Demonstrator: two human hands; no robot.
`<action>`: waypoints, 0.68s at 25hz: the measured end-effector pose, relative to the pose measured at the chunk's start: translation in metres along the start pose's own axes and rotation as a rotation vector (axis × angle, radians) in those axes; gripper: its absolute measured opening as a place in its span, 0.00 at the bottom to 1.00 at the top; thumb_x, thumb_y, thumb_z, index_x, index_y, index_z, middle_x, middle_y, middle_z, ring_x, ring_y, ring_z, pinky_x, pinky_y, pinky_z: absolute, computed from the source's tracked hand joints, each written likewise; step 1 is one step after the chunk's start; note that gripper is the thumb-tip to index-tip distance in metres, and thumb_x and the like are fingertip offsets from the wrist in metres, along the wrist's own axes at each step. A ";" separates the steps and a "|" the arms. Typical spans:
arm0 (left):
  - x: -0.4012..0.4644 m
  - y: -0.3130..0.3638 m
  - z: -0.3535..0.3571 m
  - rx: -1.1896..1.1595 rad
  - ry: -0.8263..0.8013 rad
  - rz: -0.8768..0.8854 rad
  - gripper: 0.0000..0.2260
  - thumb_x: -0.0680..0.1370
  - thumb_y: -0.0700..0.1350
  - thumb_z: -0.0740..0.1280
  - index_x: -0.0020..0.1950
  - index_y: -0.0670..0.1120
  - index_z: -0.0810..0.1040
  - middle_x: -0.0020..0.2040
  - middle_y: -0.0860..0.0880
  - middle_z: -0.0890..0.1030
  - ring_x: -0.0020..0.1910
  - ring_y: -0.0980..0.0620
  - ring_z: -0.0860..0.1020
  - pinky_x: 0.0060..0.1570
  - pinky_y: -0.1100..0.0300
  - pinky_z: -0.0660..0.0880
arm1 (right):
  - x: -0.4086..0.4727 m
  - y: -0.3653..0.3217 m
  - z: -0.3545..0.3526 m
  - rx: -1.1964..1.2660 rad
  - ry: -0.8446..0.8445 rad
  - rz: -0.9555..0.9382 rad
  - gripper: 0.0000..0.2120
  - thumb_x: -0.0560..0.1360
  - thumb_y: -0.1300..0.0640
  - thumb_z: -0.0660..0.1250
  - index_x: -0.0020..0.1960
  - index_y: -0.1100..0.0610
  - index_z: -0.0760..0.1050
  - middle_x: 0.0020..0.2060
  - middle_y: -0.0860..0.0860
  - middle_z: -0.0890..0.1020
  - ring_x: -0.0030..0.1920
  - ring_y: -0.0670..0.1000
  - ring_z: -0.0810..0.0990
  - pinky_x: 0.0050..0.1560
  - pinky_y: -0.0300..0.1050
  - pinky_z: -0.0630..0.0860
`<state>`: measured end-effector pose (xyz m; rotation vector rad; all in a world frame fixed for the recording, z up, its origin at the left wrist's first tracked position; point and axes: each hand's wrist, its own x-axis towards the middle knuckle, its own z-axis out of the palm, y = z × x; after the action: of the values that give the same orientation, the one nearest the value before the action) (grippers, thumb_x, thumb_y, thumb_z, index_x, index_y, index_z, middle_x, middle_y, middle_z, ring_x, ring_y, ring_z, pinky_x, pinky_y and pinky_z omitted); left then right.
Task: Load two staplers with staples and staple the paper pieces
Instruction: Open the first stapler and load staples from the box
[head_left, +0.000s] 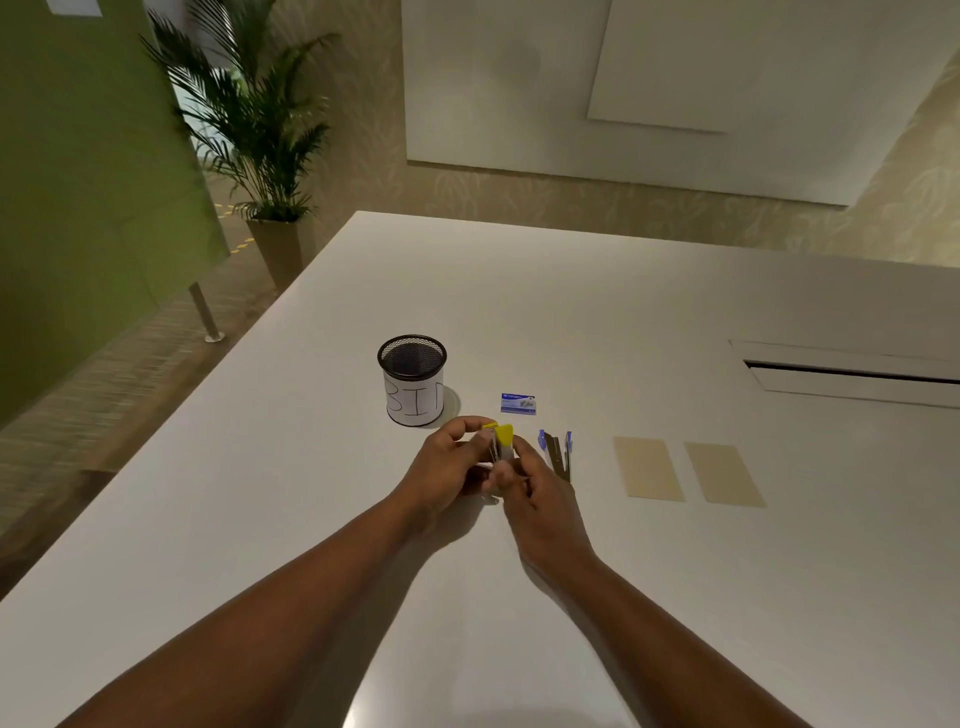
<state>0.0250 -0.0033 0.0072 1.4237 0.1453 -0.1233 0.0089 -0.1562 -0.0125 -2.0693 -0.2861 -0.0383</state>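
Both hands meet over the white table (311, 493) around a small yellow stapler (503, 435). My left hand (449, 467) grips its body from the left. My right hand (535, 486) pinches its lower end from the right; the fingers hide most of the metal part. A blue stapler (557, 451) lies opened out on the table just right of my right hand. Behind the hands sits a small blue staple box (518, 404). Two tan paper pieces lie side by side further right, the left piece (648, 468) and the right piece (723, 474).
A black mesh cup (413, 379) wrapped in white paper marked BIN stands left of the staple box. A cable slot (852, 373) is set into the table at the far right. A potted palm (254, 124) and a green panel stand beyond the table's left edge.
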 end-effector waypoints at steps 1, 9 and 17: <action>0.000 0.000 0.000 -0.015 -0.026 -0.005 0.16 0.84 0.56 0.61 0.61 0.48 0.81 0.51 0.40 0.87 0.45 0.47 0.86 0.43 0.58 0.82 | 0.000 0.002 0.000 0.009 -0.019 -0.025 0.22 0.83 0.40 0.61 0.76 0.42 0.69 0.55 0.42 0.86 0.54 0.41 0.84 0.55 0.46 0.82; 0.009 0.008 0.011 0.231 -0.015 0.080 0.26 0.80 0.68 0.58 0.44 0.45 0.77 0.36 0.48 0.77 0.37 0.52 0.74 0.45 0.58 0.73 | 0.003 0.013 0.008 -0.069 -0.006 -0.013 0.16 0.76 0.36 0.65 0.61 0.39 0.74 0.41 0.38 0.83 0.41 0.43 0.82 0.41 0.49 0.82; 0.003 0.004 0.019 0.252 0.052 0.104 0.16 0.85 0.47 0.61 0.39 0.43 0.70 0.31 0.47 0.68 0.26 0.58 0.67 0.28 0.70 0.68 | 0.002 0.019 0.012 -0.216 -0.007 -0.003 0.12 0.76 0.37 0.59 0.50 0.45 0.71 0.32 0.48 0.81 0.33 0.50 0.80 0.36 0.58 0.80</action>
<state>0.0288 -0.0217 0.0137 1.6832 0.1003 -0.0191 0.0143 -0.1543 -0.0348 -2.2839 -0.3010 -0.0663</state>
